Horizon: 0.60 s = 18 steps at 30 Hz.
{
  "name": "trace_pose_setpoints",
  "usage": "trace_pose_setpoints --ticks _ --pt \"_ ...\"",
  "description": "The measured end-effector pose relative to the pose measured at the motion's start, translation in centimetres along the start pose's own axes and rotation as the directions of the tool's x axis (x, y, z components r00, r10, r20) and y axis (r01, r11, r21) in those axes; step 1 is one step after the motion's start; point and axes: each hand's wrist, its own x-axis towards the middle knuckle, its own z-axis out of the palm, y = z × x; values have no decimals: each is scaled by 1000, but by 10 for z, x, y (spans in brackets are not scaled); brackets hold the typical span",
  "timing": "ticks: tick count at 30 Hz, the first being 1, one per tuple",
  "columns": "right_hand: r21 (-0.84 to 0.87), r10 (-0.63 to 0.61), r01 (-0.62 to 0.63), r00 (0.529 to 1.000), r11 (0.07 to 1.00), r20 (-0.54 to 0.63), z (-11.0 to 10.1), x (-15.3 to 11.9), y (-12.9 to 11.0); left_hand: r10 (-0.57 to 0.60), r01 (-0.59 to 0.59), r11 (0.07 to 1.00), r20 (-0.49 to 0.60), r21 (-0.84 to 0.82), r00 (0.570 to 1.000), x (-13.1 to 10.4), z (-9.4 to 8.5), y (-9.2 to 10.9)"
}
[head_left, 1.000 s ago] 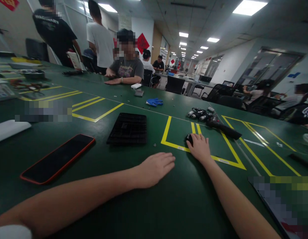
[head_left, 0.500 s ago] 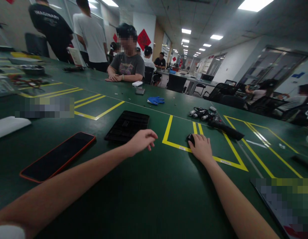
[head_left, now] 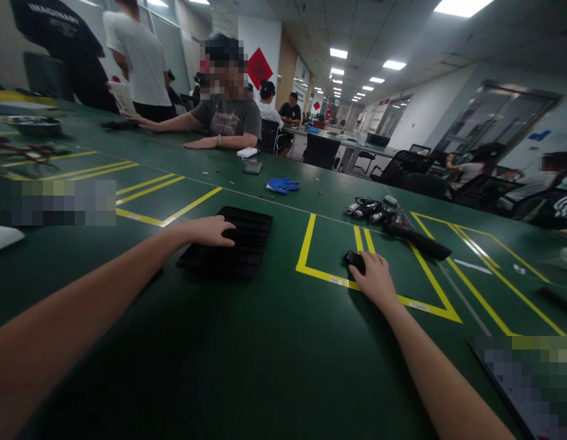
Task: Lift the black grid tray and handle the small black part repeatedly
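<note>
A flat black tray-like panel with ridges (head_left: 240, 253) lies on the green table. My left hand (head_left: 209, 231) is over its left part with the fingers stretched out, seemingly resting on top; exact contact is hard to tell. My right hand (head_left: 376, 278) grips a small black object (head_left: 355, 261), mostly covered by the fingers, at the yellow taped rectangle (head_left: 306, 244). What kind of object it is cannot be made out. My left forearm hides nearly all of an orange-edged phone.
A blue glove (head_left: 282, 185) lies beyond the panel. Dark cables with metal connectors (head_left: 373, 209) and a long black piece (head_left: 418, 240) lie past my right hand. Across the table sits a person in a grey shirt (head_left: 228, 119). A dark-edged device (head_left: 498, 379) is at lower right.
My left hand has moved left onto the black panel, its forearm now covering the phone. The panel sits slightly turned and nearer. The seated person has stretched an arm to the left.
</note>
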Motion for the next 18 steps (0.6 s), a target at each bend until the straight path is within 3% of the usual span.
trace_pose_setpoints --ticks 4,8,13,16,18 --pt "62 -34 36 999 997 -29 6 3 8 32 -31 999 40 -26 999 5 -4 -13" --pt "180 -52 57 998 982 -31 4 0 4 47 -47 999 -40 2 998 -4 5 -3" --pt "507 -94 84 996 858 -5 -5 -24 -31 0 -33 984 -189 -175 982 -25 27 56" --pt "679 -148 141 988 721 -48 -5 -47 -55 24 -111 912 -221 -394 975 -36 41 104" --pt "693 -186 204 977 692 -101 -3 -63 -65 73 -203 838 -265 -507 962 -45 50 131"
